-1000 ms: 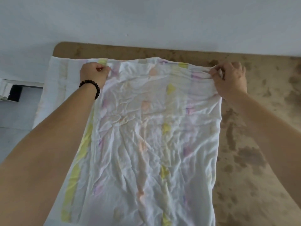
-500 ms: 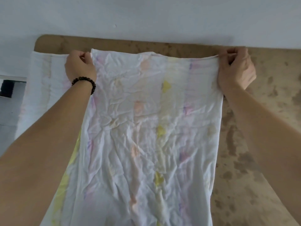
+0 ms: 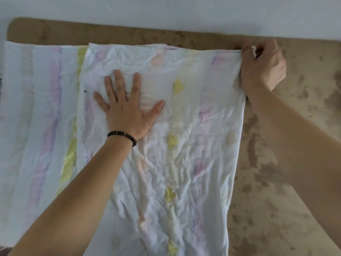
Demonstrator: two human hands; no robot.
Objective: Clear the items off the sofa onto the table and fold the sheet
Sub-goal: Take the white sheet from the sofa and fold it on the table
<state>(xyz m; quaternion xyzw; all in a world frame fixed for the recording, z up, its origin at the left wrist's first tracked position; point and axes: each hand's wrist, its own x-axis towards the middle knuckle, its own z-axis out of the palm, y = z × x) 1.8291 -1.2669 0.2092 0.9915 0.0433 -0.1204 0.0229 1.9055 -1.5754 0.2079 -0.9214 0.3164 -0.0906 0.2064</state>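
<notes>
A white sheet point(image 3: 184, 154) with faded yellow, pink and purple stripes lies folded over on the mottled brown sofa point(image 3: 286, 182). Its upper layer covers the middle, and a lower layer shows at the left. My left hand point(image 3: 127, 106), with a dark bead bracelet at the wrist, lies flat and spread on the upper layer near its far left corner. My right hand point(image 3: 262, 67) is closed on the sheet's far right corner, pinching the cloth against the sofa's back edge.
A pale wall point(image 3: 166, 12) runs behind the sofa's top edge. Bare brown sofa surface extends to the right of the sheet. A strip of grey floor shows at the far left edge.
My left hand let go of the sheet's far left corner and now rests flat and spread on the cloth. My right hand still holds its corner, now down at the sofa's back edge.
</notes>
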